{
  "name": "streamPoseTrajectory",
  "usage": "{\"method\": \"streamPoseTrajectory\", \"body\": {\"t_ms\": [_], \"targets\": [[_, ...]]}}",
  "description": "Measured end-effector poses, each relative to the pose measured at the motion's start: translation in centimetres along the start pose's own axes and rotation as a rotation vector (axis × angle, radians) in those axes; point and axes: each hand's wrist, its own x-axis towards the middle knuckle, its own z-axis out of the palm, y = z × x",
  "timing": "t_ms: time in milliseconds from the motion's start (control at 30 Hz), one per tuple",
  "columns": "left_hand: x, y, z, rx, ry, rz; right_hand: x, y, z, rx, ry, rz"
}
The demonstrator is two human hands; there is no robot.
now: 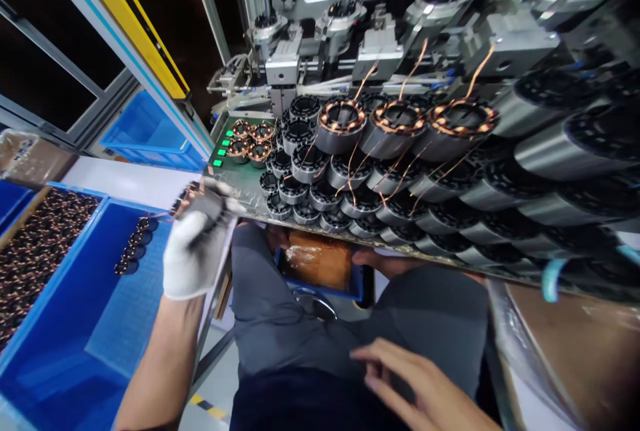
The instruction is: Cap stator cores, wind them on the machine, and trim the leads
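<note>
My gloved left hand (187, 261) grasps a dark motor stator (206, 206), probably copper-wound, though blur makes that hard to confirm. It's between the blue bin (65, 334) and the left end of the counter (237, 181). My bare right hand (407, 377) hangs loose above my lap, fingers slightly bent. Metal cores (325, 194) crowd the counter in rows.

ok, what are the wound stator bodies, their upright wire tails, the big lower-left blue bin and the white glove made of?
Wound stator bodies: likely steel, grey with satin sheen.
Wire tails: probably copper, orange-brown, glinting.
Blue bin: likely moulded plastic, smooth, evenly coloured.
White glove: seemingly fabric, matte; too blurred to show weave or coating.
</note>
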Motion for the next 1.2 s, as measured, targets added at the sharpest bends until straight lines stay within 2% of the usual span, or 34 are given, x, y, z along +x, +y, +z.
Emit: {"method": "streamPoseTrajectory", "body": {"t_ms": [100,167,200,267,367,400,467,533,600,633,667,733,767,800,833,900,967,1067,1133,1200], "targets": [[-5.7,-1.1,3.7,-0.275,-0.298,-0.419,3.7,-3.5,-2.7,-0.121,0.333,-0.327],[-8.5,-2.4,5.7,-0.385,-0.449,-0.582,5.9,-5.9,-4.5,-0.318,0.494,-0.558],[-9.6,-2.9,6.3,-0.407,-0.505,-0.628,6.8,-6.9,-5.4,-0.417,0.520,-0.646],[-10.9,-3.5,7.0,-0.404,-0.566,-0.690,7.8,-8.5,-7.0,-0.583,0.478,-0.740],[-11.0,-3.2,6.8,-0.360,-0.524,-0.786,7.8,-9.7,-8.4,-0.664,0.378,-0.763],[-10.8,-3.0,6.6,-0.318,-0.490,-0.776,7.6,-9.8,-8.5,-0.639,0.356,-0.752],[-10.2,-2.9,6.4,-0.131,-0.445,-0.633,7.2,-9.8,-7.9,-0.434,0.302,-0.706],[-10.0,-3.4,6.6,0.041,-0.477,-0.432,6.9,-9.9,-6.2,0.060,0.212,-0.627],[-10.5,-4.4,7.5,-0.037,-0.510,-0.366,6.9,-10.0,-3.6,0.658,0.159,-0.476],[-11.0,-4.8,8.2,-0.171,-0.482,-0.390,6.8,-9.8,-2.2,0.849,0.178,-0.419],[-11.4,-5.3,8.8,-0.328,-0.420,-0.439,6.8,-9.6,-0.9,0.915,0.220,-0.409],[-12.1,-5.9,9.8,-0.556,-0.252,-0.562,6.3,-8.6,1.0,0.733,0.302,-0.503],[-12.0,-6.2,10.0,-0.590,-0.190,-0.596,5.9,-8.1,1.4,0.595,0.322,-0.568],[-11.7,-6.4,10.0,-0.555,-0.167,-0.572,5.5,-7.5,1.5,0.486,0.327,-0.593],[-11.2,-6.8,9.7,-0.472,-0.171,-0.491,5.0,-6.9,1.3,0.427,0.327,-0.571],[-9.8,-7.5,8.6,-0.236,-0.226,-0.250,4.3,-6.2,0.3,0.419,0.333,-0.408],[-8.6,-8.2,7.4,0.048,-0.341,-0.013,4.2,-6.2,-1.0,0.450,0.289,-0.211],[-8.4,-8.5,6.6,0.314,-0.569,0.189,4.8,-6.5,-2.0,0.494,0.236,-0.018],[-9.1,-8.1,6.6,0.345,-0.650,0.201,5.2,-6.5,-1.8,0.559,0.232,-0.007],[-10.0,-7.5,6.8,0.277,-0.652,0.013,5.3,-6.2,-1.0,0.643,0.219,-0.050]]}}
